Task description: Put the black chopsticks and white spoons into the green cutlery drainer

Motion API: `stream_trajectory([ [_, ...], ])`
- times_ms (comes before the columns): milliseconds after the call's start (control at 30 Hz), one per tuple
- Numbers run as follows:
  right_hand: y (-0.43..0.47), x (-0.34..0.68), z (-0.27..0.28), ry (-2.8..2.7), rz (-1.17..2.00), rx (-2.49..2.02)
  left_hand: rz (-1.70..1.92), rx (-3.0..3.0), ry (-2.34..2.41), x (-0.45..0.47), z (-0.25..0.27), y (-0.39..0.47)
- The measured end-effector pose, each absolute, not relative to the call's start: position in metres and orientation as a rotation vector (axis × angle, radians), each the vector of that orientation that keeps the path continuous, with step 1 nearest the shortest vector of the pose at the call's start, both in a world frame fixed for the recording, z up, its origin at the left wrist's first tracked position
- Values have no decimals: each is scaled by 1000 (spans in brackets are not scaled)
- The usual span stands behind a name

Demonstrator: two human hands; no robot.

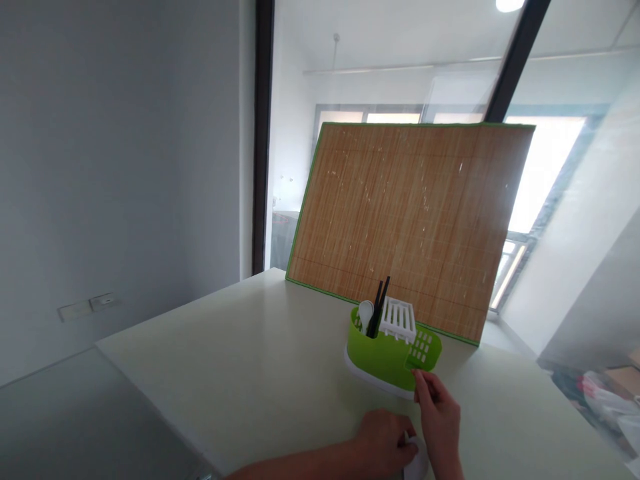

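Note:
A green plastic cutlery caddy [375, 357] with a white base stands upright on the table. In its left end are a white spoon [367, 311] and a pair of black chopsticks [379, 310]. A white slotted rack [398, 319] sits across its middle, and the right end has a perforated wall. My left hand [386, 437] is closed on the edge of a white rounded object [416, 459], partly cut off by the picture's lower edge. My right hand [438, 405] is in a pinch at the caddy's front right; whatever lies between its fingertips is too small to make out.
A bamboo mat [405, 220] with green edging leans upright behind the caddy on the white table [240, 347]. Behind it is a glass partition with dark frames. A grey wall with sockets [103, 301] is on the left; bags and boxes [607, 397] lie at the far right.

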State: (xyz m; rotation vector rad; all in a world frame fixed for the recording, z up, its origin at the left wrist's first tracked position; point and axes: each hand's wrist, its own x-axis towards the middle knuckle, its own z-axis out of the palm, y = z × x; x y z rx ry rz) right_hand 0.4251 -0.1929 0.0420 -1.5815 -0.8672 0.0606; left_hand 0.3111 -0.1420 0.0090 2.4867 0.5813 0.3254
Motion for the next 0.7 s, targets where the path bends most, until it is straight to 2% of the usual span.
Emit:
stream_trajectory([
  [700,-193,426,41,-863,68,-1583,280,2474,585,312,8,-141],
])
